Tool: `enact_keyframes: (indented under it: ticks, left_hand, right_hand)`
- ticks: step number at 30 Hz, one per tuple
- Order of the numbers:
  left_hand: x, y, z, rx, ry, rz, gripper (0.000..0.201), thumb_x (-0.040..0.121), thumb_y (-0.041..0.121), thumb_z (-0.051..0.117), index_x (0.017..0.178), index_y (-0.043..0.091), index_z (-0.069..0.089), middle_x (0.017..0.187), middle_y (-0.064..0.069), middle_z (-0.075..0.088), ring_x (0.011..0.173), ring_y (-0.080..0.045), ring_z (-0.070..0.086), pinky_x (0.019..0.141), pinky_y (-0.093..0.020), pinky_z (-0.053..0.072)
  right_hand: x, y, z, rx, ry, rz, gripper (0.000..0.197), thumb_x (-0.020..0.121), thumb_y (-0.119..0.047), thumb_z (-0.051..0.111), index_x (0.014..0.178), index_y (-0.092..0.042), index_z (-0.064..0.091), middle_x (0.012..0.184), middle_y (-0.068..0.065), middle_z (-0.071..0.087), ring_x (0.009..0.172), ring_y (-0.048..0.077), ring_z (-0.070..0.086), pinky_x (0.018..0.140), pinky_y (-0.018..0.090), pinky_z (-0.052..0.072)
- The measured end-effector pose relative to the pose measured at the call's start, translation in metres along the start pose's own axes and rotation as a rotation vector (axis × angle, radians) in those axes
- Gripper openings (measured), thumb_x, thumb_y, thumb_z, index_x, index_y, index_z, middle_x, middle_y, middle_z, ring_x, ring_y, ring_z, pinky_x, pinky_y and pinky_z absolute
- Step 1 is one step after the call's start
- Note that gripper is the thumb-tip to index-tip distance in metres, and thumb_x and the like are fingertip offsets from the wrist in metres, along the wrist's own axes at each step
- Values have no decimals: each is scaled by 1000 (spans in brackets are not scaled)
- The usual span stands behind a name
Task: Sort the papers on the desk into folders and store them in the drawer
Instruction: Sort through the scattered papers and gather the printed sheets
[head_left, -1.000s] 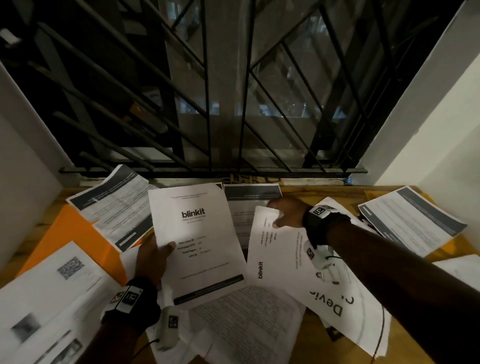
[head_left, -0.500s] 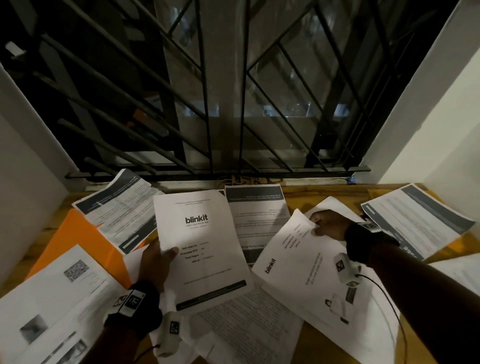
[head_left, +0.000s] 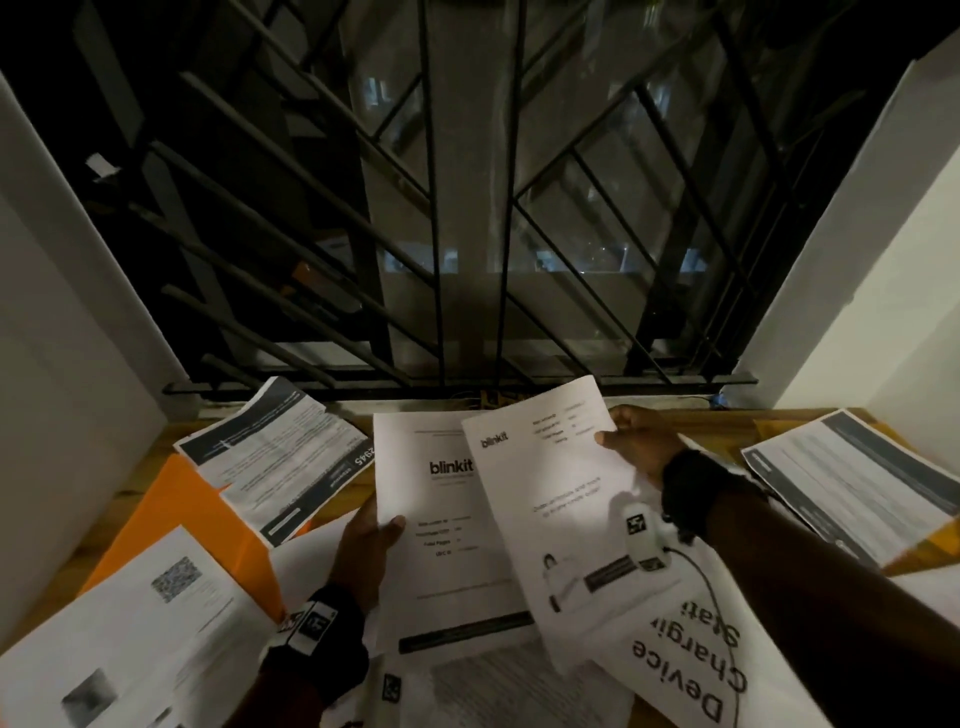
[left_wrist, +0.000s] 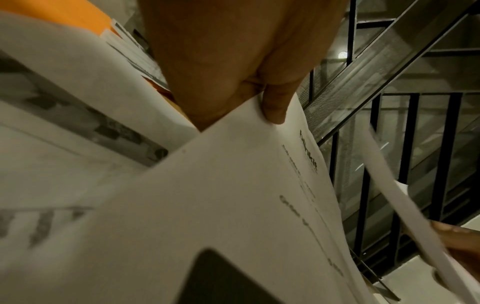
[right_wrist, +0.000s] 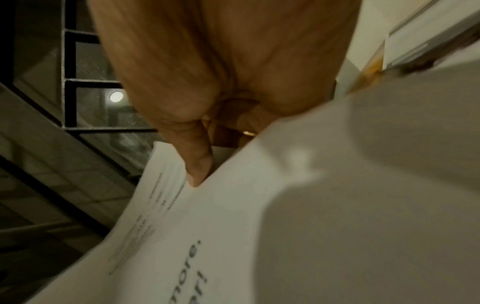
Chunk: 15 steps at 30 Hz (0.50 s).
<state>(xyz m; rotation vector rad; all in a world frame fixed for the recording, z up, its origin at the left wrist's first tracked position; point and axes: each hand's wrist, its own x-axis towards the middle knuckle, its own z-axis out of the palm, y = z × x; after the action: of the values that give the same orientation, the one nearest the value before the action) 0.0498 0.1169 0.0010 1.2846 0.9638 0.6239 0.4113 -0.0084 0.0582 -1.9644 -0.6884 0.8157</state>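
At the far left of the desk (head_left: 332, 499) a sheet with a blurred square code (head_left: 156, 592) lay over the lower part of an orange folder (head_left: 171, 514), and a dark-banded form (head_left: 280, 457) lay tilted across the folder's upper edge. Just right of that, your left hand (head_left: 363, 545) held the first blinkit sheet (head_left: 441, 540) by its left edge, thumb pressed on the printed face and fingers curled behind it; in the left wrist view the thumb (left_wrist: 272, 107) was pinching that sheet against the fingers. The sheet was lifted off the pile, facing you, roughly upright. Overlapping its right side was the second blinkit sheet (head_left: 561, 519), tilted with its top leaning right, and it covered part of the first. Your right hand (head_left: 639, 447) gripped that second sheet at its upper right edge, thumb on the front and fingers behind; the right wrist view showed one finger (right_wrist: 197, 160) lying along the paper's edge. Below both sheets were more printed pages, among them a large sheet with big black letters (head_left: 691, 665) under your right forearm. At the far right another dark-banded form (head_left: 841, 478) rested on the desk, well apart from both hands. Behind the desk stood a black window grille (head_left: 467, 208).
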Motion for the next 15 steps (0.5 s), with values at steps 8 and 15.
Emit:
enact_keyframes:
  ticks: [8, 15]
  left_hand:
    - [-9, 4, 13, 22, -151, 66, 53, 88, 39, 67, 136, 26, 49, 117, -5, 72, 102, -25, 71, 86, -52, 58]
    - [-13, -2, 1, 16, -124, 123, 50, 91, 17, 66, 136, 31, 50, 121, -3, 70, 104, -23, 70, 83, -46, 60]
  right_hand:
    - [-17, -2, 103, 140, 63, 9, 12, 82, -10, 75, 90, -17, 69, 101, 13, 74, 94, 34, 70, 93, 53, 55]
    - [-37, 13, 129, 277, 170, 20, 26, 77, -30, 81, 96, -26, 64, 108, 1, 68, 103, 31, 64, 97, 51, 52]
